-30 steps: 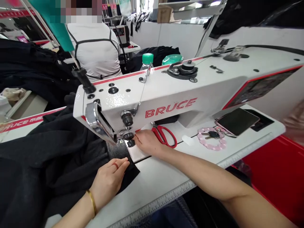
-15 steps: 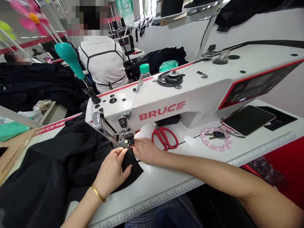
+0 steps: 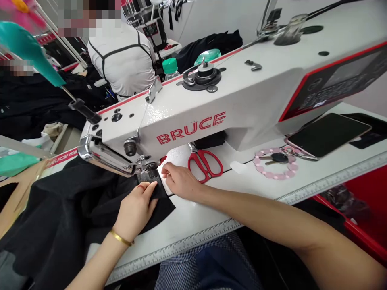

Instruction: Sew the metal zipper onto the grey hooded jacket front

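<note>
Black fabric [image 3: 66, 201] lies bunched over the left of the table, and its narrow end runs under the needle area of a white sewing machine [image 3: 187, 108]. My left hand [image 3: 136, 207], with a gold bangle at the wrist, pinches that end just in front of the needle area. Right of the needle area, my right hand [image 3: 181, 181] rests beside the cloth with its fingers curled together; whether they hold anything small is hidden. Red-handled scissors [image 3: 206, 165] lie just behind my right hand.
A pink bead bracelet with a key [image 3: 275, 164] and a phone [image 3: 328, 135] lie at the right. A teal-handled screwdriver [image 3: 33, 50] stands at the machine's left end. A person in white [image 3: 123, 56] sits beyond. A ruler strip [image 3: 211, 235] lines the front edge.
The view has shifted closer to the machine. My right hand has drawn slightly back from the needle area, its fingertips now apart from the cloth. My left hand still pinches the fabric.
</note>
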`<act>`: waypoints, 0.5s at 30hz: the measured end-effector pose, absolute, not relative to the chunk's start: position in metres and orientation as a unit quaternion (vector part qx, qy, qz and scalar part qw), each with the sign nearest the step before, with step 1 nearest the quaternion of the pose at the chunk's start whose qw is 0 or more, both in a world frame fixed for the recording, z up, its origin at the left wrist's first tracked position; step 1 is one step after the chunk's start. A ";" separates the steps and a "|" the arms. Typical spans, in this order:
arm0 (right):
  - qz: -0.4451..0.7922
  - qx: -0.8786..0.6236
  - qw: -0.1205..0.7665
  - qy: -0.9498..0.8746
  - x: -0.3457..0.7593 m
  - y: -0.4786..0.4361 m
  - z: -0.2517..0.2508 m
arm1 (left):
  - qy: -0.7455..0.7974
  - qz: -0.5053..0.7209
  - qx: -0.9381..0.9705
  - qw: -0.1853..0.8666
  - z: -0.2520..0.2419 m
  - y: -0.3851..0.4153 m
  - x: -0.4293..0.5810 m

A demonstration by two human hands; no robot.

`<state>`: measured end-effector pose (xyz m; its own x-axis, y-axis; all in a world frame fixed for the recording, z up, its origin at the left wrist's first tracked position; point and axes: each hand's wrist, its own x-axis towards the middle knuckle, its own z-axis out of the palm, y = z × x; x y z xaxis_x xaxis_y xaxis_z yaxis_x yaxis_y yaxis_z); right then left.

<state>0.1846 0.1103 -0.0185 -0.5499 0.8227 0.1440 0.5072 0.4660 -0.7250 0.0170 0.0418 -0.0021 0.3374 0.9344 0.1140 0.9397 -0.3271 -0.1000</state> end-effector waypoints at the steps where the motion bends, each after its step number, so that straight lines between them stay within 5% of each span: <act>1: 0.316 -0.397 0.248 -0.825 0.184 0.110 -0.019 | -0.591 -0.029 -0.802 0.088 -0.004 0.044 0.020; 15: 0.046 -0.243 0.188 -0.951 0.170 0.113 -0.029 | -0.638 -0.049 -0.755 0.143 -0.007 0.079 -0.012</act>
<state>0.1701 0.1130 -0.0288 -0.8113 0.4796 0.3344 0.4448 0.8775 -0.1794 -0.0125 0.0790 -0.0073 0.1803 0.9495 0.2566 0.9775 -0.1440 -0.1539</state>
